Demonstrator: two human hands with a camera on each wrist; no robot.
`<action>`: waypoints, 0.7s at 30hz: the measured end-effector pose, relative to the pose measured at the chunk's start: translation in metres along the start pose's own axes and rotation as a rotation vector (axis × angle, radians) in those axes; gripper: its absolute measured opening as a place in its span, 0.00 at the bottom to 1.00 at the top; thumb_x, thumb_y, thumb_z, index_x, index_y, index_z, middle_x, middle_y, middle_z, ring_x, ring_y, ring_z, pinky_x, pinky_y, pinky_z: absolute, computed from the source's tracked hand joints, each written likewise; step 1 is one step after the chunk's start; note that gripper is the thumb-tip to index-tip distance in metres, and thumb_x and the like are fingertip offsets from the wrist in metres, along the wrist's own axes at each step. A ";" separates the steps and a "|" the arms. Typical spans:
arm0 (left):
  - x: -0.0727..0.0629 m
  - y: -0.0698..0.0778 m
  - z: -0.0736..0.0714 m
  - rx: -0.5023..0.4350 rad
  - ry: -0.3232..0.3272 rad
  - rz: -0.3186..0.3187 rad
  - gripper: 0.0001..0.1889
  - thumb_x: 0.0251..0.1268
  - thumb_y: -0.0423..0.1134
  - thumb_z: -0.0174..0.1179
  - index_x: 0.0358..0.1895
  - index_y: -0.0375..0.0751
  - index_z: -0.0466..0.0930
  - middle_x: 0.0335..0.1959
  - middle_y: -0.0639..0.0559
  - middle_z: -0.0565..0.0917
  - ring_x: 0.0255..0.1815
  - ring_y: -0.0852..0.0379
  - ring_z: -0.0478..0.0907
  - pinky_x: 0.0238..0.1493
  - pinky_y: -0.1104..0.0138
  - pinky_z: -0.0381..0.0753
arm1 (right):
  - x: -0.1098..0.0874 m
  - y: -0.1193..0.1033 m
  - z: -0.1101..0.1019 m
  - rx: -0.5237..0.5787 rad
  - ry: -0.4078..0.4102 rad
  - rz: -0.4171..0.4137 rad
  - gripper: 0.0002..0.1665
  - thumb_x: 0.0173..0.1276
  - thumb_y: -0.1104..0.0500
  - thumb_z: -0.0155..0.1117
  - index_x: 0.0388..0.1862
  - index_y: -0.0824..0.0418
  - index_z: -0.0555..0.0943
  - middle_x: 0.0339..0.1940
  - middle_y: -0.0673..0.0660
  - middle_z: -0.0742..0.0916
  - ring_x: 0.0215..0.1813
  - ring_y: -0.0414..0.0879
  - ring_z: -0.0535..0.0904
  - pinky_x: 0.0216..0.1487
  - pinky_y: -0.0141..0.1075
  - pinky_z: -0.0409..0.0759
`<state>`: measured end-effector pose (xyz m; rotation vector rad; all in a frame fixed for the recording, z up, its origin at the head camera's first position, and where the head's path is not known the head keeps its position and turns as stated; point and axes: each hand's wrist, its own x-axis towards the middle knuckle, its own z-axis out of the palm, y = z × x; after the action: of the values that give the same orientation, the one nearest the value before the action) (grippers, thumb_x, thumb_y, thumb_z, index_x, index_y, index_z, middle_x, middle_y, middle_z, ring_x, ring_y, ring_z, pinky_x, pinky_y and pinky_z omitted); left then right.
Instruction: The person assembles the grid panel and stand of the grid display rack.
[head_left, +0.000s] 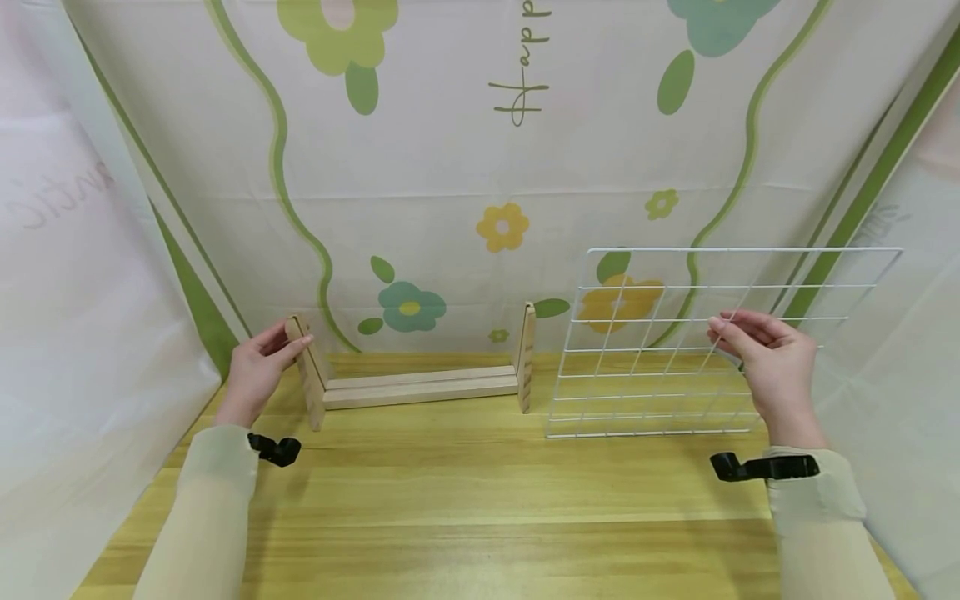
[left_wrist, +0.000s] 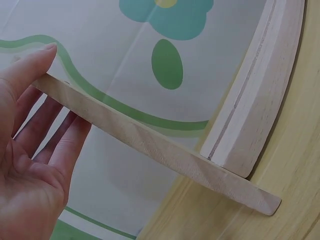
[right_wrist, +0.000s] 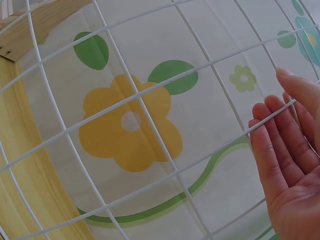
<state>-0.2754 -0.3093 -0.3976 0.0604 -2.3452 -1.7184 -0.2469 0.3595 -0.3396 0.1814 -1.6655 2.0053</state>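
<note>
On the left of the table stands a wooden frame (head_left: 420,387), a grooved base bar with an upright post at each end. My left hand (head_left: 258,367) pinches the top of its left post (left_wrist: 140,137) between thumb and fingers. The right post (head_left: 527,358) stands free of either hand. A white wire grid panel (head_left: 637,350) is held up at the right, its lower edge near the tabletop, apart from the frame. My right hand (head_left: 776,367) grips its wires; in the right wrist view the fingers (right_wrist: 272,155) curl at one wire (right_wrist: 200,165).
The wooden tabletop (head_left: 480,517) reaches forward to a flower-printed cloth (head_left: 450,167) hanging behind. More cloth hangs at the left and right sides. A black strap mount (head_left: 277,450) sits on the left wrist, another strap mount (head_left: 765,467) on the right.
</note>
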 end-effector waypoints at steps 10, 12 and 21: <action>-0.001 -0.001 0.000 -0.003 -0.002 -0.005 0.42 0.69 0.56 0.65 0.79 0.41 0.61 0.70 0.44 0.71 0.63 0.59 0.72 0.52 0.77 0.78 | 0.000 0.000 0.000 0.000 -0.003 0.000 0.18 0.60 0.71 0.76 0.48 0.78 0.84 0.38 0.58 0.90 0.36 0.47 0.89 0.40 0.36 0.85; -0.001 -0.001 0.000 -0.002 0.000 -0.002 0.42 0.69 0.56 0.65 0.79 0.40 0.61 0.70 0.43 0.71 0.63 0.58 0.72 0.52 0.77 0.78 | -0.001 0.000 0.001 -0.001 -0.001 0.002 0.18 0.60 0.71 0.76 0.48 0.78 0.83 0.38 0.58 0.90 0.36 0.47 0.89 0.40 0.36 0.85; -0.002 -0.001 0.000 0.007 0.003 0.011 0.40 0.69 0.55 0.65 0.78 0.40 0.63 0.68 0.45 0.73 0.61 0.61 0.73 0.51 0.78 0.78 | -0.001 -0.001 0.001 -0.008 0.006 0.001 0.17 0.60 0.71 0.76 0.47 0.77 0.84 0.38 0.58 0.90 0.35 0.46 0.89 0.40 0.36 0.85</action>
<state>-0.2740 -0.3093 -0.3991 0.0504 -2.3448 -1.7045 -0.2460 0.3583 -0.3393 0.1718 -1.6699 1.9975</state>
